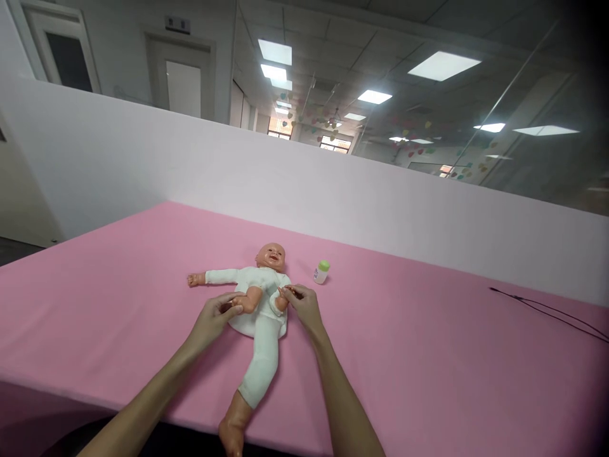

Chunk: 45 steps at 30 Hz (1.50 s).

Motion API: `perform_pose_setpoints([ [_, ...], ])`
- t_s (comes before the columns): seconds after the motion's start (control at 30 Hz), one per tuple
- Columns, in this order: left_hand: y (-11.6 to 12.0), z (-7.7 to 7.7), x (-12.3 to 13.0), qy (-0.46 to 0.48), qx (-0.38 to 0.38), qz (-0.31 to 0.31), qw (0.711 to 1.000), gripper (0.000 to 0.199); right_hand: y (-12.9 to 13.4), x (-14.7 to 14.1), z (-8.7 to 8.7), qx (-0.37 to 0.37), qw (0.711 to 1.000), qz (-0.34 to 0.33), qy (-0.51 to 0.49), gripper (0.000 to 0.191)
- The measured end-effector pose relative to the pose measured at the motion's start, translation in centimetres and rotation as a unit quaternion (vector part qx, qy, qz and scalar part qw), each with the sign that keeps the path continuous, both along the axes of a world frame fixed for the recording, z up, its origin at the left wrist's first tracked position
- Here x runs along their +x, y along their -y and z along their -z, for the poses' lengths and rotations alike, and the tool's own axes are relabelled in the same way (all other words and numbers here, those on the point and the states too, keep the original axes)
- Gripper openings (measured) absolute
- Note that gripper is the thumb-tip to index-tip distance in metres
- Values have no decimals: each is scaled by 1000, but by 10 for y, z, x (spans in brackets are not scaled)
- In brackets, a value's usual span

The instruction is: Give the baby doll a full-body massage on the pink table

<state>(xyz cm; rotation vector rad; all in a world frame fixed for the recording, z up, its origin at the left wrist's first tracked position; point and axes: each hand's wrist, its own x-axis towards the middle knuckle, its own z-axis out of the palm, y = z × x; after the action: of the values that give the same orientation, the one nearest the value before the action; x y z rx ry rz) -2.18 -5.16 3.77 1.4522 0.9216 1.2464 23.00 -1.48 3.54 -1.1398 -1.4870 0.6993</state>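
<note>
A baby doll (267,346) with a smiling, shiny tan plastic head and limbs and a soft white cloth body lies face up on a pink cloth-covered table (404,355), in front of me. Its head points to 12 o'clock, one arm stretches toward 9, and one leg runs down to between 6 and 7, at the table's near edge. My left hand (216,314) grasps its other foot, which is bent up over the belly, fingers and thumb closed around it. My right hand (303,304) pinches the doll's small hand near its chest.

My fingers partly cover that foot and hand; the bent leg's outline is hard to make out, and the lower foot's tip meets the bottom edge of view. At 2 o'clock from the belly, near the head, is a small whitish plastic bottle (320,275) with a green cap, closed; I cannot tell what it contains. A thin black cable (537,303) at 3 o'clock runs out of view.
</note>
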Motion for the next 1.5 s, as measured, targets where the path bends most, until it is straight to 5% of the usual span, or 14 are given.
perform_pose_setpoints([
  [0.13, 9, 0, -10, -19, -6, 11, 1000, 43, -8, 23, 1, -31, 995, 54, -75, 41],
  [0.27, 52, -1, -49, -105, -21, 13, 994, 38, -17, 63, 14, -32, 960, 242, -139, 49],
  [0.37, 86, 13, -76, -147, -50, 25, 987, 36, -18, 84, 32, -52, 934, 344, -82, 43],
  [0.47, 111, 33, -93, -166, -79, 54, 982, 35, -17, 91, 41, -83, 924, 369, -56, 41],
  [0.6, 120, 41, -100, -159, -105, 26, 981, 37, -17, 85, 27, -55, 921, 346, -173, 40],
  [0.73, 99, 14, -86, -118, -83, -44, 989, 45, -15, 65, 4, -18, 930, 252, -267, 42],
  [0.9, 36, -18, -34, -71, -20, 10, 997, 39, -5, 20, 0, -14, 979, 109, -172, 40],
  [1.03, -12, -5, 1, -9, -17, 23, 1000, 44, 4, -8, 6, 11, 997, 24, -75, 33],
  [1.17, -9, -1, 3, 5, -35, 29, 999, 49, 4, -6, 5, 13, 997, 23, -72, 36],
  [1.33, 50, -15, -38, -74, -54, 19, 996, 45, -10, 39, 12, -20, 969, 192, -152, 49],
  [1.5, 102, 15, -84, -134, -109, 24, 985, 43, -17, 88, 41, -38, 923, 368, -108, 44],
])
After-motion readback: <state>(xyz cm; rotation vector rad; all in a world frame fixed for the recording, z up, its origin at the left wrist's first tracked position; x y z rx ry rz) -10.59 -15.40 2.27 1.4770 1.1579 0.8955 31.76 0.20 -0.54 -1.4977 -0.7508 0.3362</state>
